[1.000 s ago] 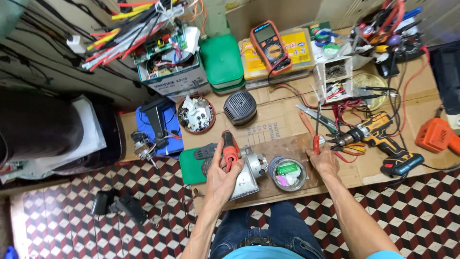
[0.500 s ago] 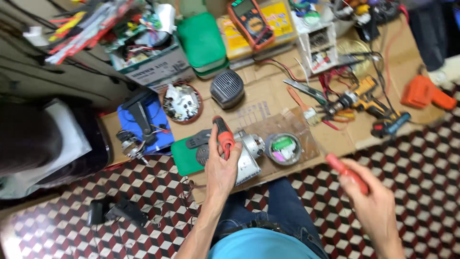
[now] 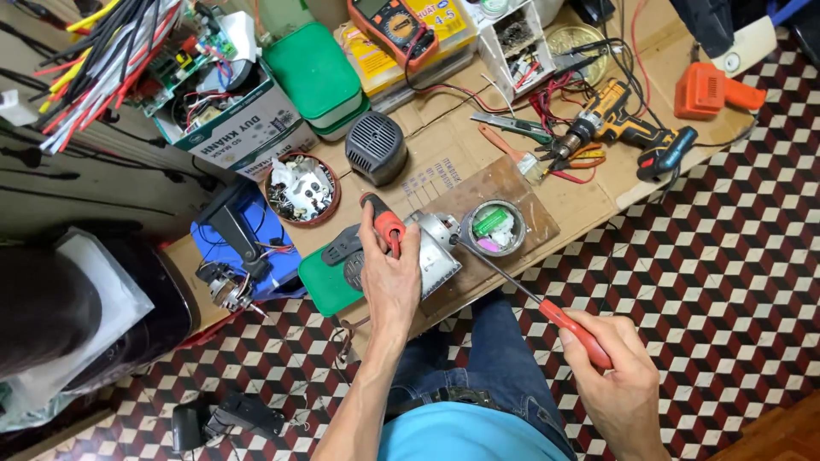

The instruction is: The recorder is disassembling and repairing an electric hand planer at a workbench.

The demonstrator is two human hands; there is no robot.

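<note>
1. Whereas the right hand (image 3: 619,388) lay at the bench edge by the pliers a second ago, it now sits off the bench at about 5 o'clock, fist closed round a long red-handled screwdriver (image 3: 530,294).
2. Its shaft runs toward 10 o'clock; the tip meets the grey metal unit (image 3: 437,256) at bench centre.
3. Left hand (image 3: 389,277) unchanged: closed on a second red-and-black-handled driver (image 3: 382,222), pressing on the unit.
4. Round tin of small parts (image 3: 495,229) stands just beside the unit at 2 o'clock; yellow cordless drill (image 3: 611,124) well apart.
5. Judgement: both tools now bear on one unit; fastener work is in hand.
</note>
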